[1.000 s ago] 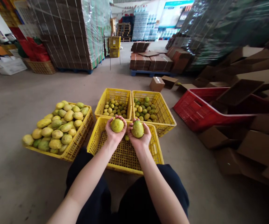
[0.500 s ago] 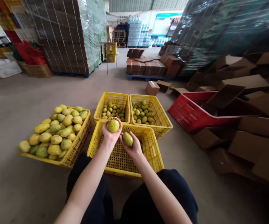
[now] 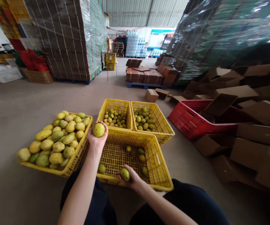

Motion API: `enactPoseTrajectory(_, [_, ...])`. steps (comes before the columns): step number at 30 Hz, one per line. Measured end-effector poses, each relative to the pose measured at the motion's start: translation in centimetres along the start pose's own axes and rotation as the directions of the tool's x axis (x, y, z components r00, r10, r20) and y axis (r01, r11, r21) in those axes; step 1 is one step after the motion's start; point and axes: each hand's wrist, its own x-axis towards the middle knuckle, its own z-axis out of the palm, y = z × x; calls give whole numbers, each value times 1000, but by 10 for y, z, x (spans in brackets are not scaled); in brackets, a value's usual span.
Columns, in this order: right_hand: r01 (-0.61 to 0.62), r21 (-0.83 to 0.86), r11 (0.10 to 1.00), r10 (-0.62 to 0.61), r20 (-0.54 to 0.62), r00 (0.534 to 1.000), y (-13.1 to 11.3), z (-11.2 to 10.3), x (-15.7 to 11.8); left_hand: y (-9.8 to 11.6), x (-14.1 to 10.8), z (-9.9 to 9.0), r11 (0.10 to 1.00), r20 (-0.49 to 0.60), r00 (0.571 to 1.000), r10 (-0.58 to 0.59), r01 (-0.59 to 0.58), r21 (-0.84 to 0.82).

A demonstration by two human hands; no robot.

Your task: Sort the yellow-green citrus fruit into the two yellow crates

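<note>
My left hand (image 3: 96,143) is curled around a round, speckled yellow-green papaya (image 3: 98,130), raised over the left rim of the near yellow crate (image 3: 164,170). Lower down, my right hand (image 3: 134,180) grips a smaller, greener papaya (image 3: 125,174) just above that crate's front side. A few loose fruits rest on its perforated floor, among them one papaya (image 3: 128,148) toward the middle. Part of the crate's left side is hidden by my left forearm. On the left, a tilted yellow crate (image 3: 78,156) is heaped with papayas (image 3: 58,146).
Behind the near crate stand two yellow crates, a left one (image 3: 102,109) and a right one (image 3: 164,125), both part-filled with fruit. A red crate (image 3: 184,120) and piled cardboard boxes (image 3: 247,153) take up the right. Wrapped pallet stacks (image 3: 64,40) rise farther back.
My hands have moved apart, each still holding its fruit: the left one leftward, the right one down toward me. Fruits inside the near crate now show. The view has tipped slightly upward.
</note>
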Motion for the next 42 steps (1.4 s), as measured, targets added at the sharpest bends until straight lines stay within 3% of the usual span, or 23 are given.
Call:
enactPoseTrajectory(5, [-32,-121,992,30,-22,999,29,-8,0,7,0,1,1000,-22,1000,17,-17,-12])
enactPoseTrajectory(8, [-84,-167,982,82,-20,996,24,-1,-9,7,1,3,1000,-24,1000,14,-14,-4])
enactPoseTrajectory(10, [-71,-175,982,73,4,997,-1,15,-21,6,1,3,1000,-34,999,9,-9,-5])
enactPoseTrajectory(14, [212,-38,977,-205,130,970,-88,63,-51,2,-1,2,1000,-56,998,-24,24,1])
enactPoseTrajectory(16, [341,43,939,-343,167,924,-126,77,-62,0,-1,1,999,-62,997,-36,37,19])
enactPoseTrajectory(18, [459,129,879,-477,244,844,-144,77,-67,0,-1,0,999,-70,997,-37,40,36])
enactPoseTrajectory(20, [456,100,884,-462,330,823,-140,63,-66,0,1,-1,998,-75,997,-31,34,48])
enactPoseTrajectory(22, [382,-55,923,-339,355,871,-123,42,-60,1,3,-2,998,-71,997,-22,26,51])
enactPoseTrajectory(24, [318,-213,924,-246,307,920,-102,22,-52,0,5,-3,998,-62,998,-14,17,55])
enactPoseTrajectory(26, [310,-300,902,-230,272,934,-85,9,-47,-1,4,-5,997,-55,998,-7,11,74])
enactPoseTrajectory(28, [370,-364,855,-280,278,919,-73,5,-44,-4,0,-7,993,-53,999,10,-4,120])
enactPoseTrajectory(30, [472,-479,740,-345,333,878,-63,10,-45,-9,-6,-9,982,-62,998,33,-21,188])
enactPoseTrajectory(32, [591,-626,508,-382,451,806,-51,17,-47,-17,-10,-14,964,-76,996,52,-30,266])
enactPoseTrajectory(35, [698,-714,-45,-301,676,672,-28,21,-48,-36,-6,-29,921,-133,990,49,6,390])
enactPoseTrajectory(37, [651,-677,-345,-191,729,657,-12,17,-46,-53,0,-48,859,-216,976,9,103,501])
enactPoseTrajectory(39, [591,-643,-487,-108,715,690,3,10,-39,-72,5,-75,750,-348,936,-47,263,607])
enactPoseTrajectory(41, [569,-628,-531,-81,706,704,15,3,-30,-91,6,-105,632,-482,874,-67,410,657])
enactPoseTrajectory(42, [564,-627,-538,-111,716,689,19,1,-25,-100,6,-119,586,-527,848,-61,458,668])
